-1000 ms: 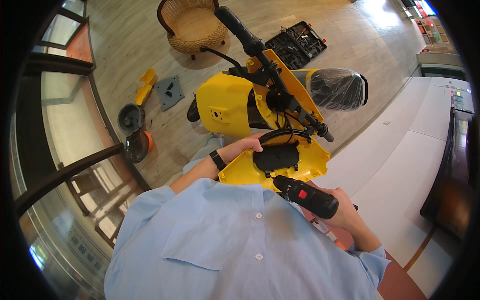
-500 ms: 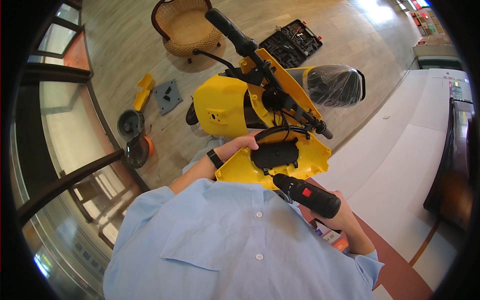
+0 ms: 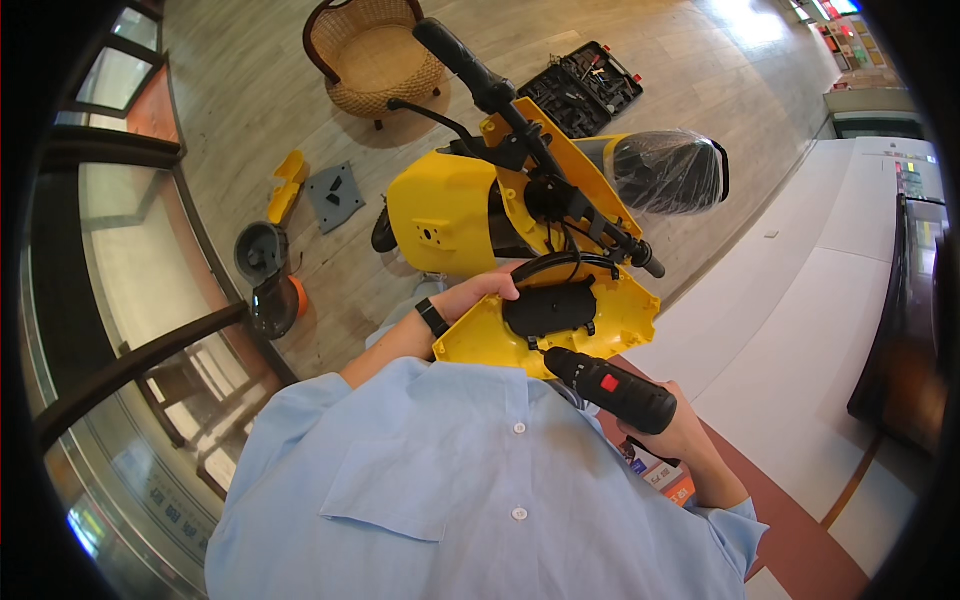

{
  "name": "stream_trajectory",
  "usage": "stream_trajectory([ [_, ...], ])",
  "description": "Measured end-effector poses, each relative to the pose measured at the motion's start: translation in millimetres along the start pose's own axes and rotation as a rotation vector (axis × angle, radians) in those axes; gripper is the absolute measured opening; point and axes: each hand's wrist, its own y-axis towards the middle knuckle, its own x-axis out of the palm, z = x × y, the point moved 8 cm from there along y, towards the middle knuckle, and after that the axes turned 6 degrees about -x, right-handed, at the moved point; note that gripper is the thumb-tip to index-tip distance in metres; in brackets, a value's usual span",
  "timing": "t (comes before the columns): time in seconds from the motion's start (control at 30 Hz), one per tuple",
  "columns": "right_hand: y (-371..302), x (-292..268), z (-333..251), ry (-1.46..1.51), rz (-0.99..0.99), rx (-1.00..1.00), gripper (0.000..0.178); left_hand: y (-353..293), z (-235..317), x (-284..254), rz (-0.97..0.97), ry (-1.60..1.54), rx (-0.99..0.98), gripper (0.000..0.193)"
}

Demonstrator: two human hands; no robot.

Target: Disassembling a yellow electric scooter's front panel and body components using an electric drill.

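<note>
My left hand (image 3: 490, 287) grips the upper left edge of a yellow scooter panel (image 3: 628, 308), thumb on top and the other fingers hidden beneath. Fixed on the panel's inner face is a black oblong display housing (image 3: 550, 310) with cables running up to the handlebar. My right hand (image 3: 682, 425) is closed round the grip of a black cordless drill (image 3: 625, 391) with a red patch. The drill's tip meets a small tab at the housing's lower edge. Beyond the panel stands the yellow scooter (image 3: 440, 212), its handlebar (image 3: 540, 150) slanting across.
Past the scooter lie an open black tool case (image 3: 582, 90) and a wicker chair (image 3: 385, 60). At left on the floor are a grey plate (image 3: 334, 197), a yellow part (image 3: 288, 186) and a dark round shell (image 3: 262, 250). A white wall with a screen (image 3: 885, 330) rises at right.
The drill and my right hand have shifted very slightly to the left. My left hand still holds the panel, which has barely moved.
</note>
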Motion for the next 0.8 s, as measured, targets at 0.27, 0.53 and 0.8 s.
stream_trajectory([
  [0.27,1,-3,-1,0.003,-0.006,0.024,0.017,-1,2,1,-0.041,0.001,0.024,0.072],
  [0.53,1,0,-1,0.06,0.019,-0.014,0.018,1,-3,-7,0.006,-0.042,-0.004,0.073],
  [0.8,1,-1,-1,0.002,-0.013,0.051,0.019,-7,7,11,0.009,-0.004,-0.022,0.073],
])
